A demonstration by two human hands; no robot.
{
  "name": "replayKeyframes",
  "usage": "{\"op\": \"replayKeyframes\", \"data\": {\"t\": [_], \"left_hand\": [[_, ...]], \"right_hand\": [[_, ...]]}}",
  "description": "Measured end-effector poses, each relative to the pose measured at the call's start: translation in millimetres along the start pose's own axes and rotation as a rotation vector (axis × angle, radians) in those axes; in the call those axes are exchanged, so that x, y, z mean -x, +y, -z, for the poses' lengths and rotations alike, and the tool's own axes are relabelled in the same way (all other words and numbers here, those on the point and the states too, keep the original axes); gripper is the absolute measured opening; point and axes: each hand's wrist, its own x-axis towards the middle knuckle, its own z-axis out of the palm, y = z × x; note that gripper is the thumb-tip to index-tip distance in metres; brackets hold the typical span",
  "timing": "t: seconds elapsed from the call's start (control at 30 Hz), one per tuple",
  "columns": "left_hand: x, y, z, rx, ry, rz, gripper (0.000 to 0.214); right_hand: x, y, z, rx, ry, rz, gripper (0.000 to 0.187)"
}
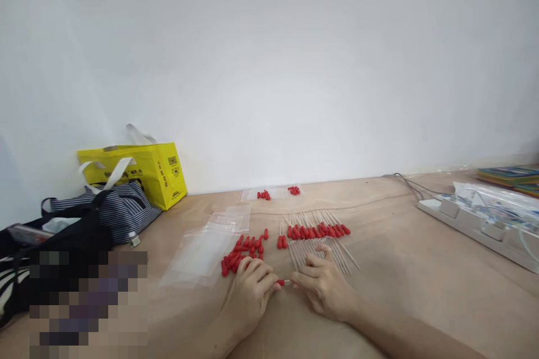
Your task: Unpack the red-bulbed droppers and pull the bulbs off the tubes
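Near the front of the table, my left hand (pixel 252 287) is closed on a red rubber dropper bulb (pixel 281 282). From the right, my right hand (pixel 323 285) pinches a thin glass dropper tube (pixel 288 282), whose end meets the bulb between my hands; how far it sits inside cannot be made out. Just beyond my left fingers lies a loose pile of red bulbs (pixel 234 258). Several bare glass tubes (pixel 301 251) lie side by side past my right hand, partly hidden by it. Behind them is a row of droppers with red bulbs fitted (pixel 318 230).
Clear plastic zip bags (pixel 197 255) lie left of the bulbs. Against the wall, another bag (pixel 278 193) holds red-bulbed droppers. A yellow bag (pixel 168 176) and a striped bag (pixel 130 210) stand at left. White power strips (pixel 471 230) and cables (pixel 406 179) are at right.
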Motion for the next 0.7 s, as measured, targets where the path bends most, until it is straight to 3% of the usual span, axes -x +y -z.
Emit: {"op": "replayKeyframes", "data": {"t": [0.5,0.7], "left_hand": [[2.9,4.8,-1.1,0.036,0.035,-0.117,0.022],[13.0,-12.5,11.2,0.015,0.062,0.010,0.023]], "right_hand": [[8.4,0.8,11.3,-0.122,-0.106,-0.061,0.019],[25.2,19.3,32.3,-0.100,-0.127,-0.280,0.029]]}}
